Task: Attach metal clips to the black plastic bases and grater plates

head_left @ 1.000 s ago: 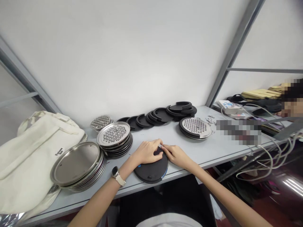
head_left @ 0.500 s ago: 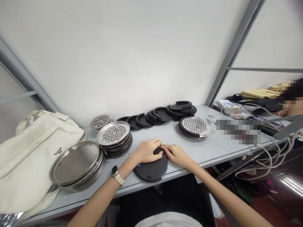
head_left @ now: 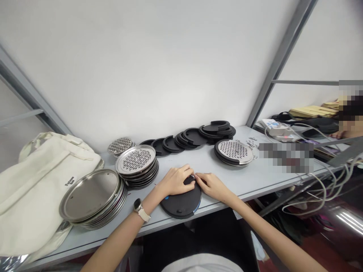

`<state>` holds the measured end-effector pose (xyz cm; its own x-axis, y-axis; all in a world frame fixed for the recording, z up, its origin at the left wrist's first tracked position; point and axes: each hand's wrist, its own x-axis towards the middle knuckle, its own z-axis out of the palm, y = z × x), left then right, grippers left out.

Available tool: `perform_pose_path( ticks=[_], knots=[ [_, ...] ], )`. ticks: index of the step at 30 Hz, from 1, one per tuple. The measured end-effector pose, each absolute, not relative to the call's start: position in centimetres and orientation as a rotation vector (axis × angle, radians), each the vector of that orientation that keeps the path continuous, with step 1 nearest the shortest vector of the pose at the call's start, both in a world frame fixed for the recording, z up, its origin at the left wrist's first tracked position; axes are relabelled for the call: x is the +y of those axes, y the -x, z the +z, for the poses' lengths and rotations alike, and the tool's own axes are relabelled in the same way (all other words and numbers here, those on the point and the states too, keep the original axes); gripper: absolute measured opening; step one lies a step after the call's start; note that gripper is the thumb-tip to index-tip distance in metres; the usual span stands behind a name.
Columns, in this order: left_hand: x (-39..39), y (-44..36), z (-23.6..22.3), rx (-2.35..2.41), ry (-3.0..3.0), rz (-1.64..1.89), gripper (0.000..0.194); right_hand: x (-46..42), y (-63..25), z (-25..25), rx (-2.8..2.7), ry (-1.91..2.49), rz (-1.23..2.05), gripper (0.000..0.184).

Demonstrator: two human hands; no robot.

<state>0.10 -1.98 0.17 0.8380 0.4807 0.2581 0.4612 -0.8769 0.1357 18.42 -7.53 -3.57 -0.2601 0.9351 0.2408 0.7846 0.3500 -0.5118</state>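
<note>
A round black plastic disc [head_left: 181, 206] lies near the table's front edge, with blue showing at its left and lower right rim. My left hand [head_left: 177, 181] is wrapped over its far side, thumb on top and fingers curled at the far edge. Beside it, my right hand [head_left: 211, 186] pinches at the disc's far right edge, fingertips nearly touching the left ones. Whatever sits in that pinch is too small to make out. To the right rests a round metal grater [head_left: 236, 152] with a black rim, near several small metal hooks [head_left: 252, 142].
Stacked metal grater plates [head_left: 136, 160] and larger plain metal discs [head_left: 90, 194] stand left. Black round covers [head_left: 194, 136] lie along the wall. A cream cloth bag [head_left: 36, 189] fills the left end. White cables [head_left: 320, 207] hang at the right, near another person's hand [head_left: 337, 135].
Both hands stay at the disc's far edge with only slight finger movement. The right fingertips shift a little, and a small shiny bit now shows beside them.
</note>
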Motion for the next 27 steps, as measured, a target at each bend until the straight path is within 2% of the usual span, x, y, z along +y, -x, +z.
perform_pose_path(
  ticks=[8, 27],
  knots=[
    [-1.98, -0.02, 0.12, 0.736, -2.985, 0.415, 0.012, -7.53, -18.36, -3.70, -2.141, 1.526, 0.379, 0.039],
    [-2.10, -0.02, 0.33, 0.750, -2.947, 0.403, 0.012, -7.84, -18.29, -3.47, -2.178, 1.544, 0.312, 0.028]
  ],
)
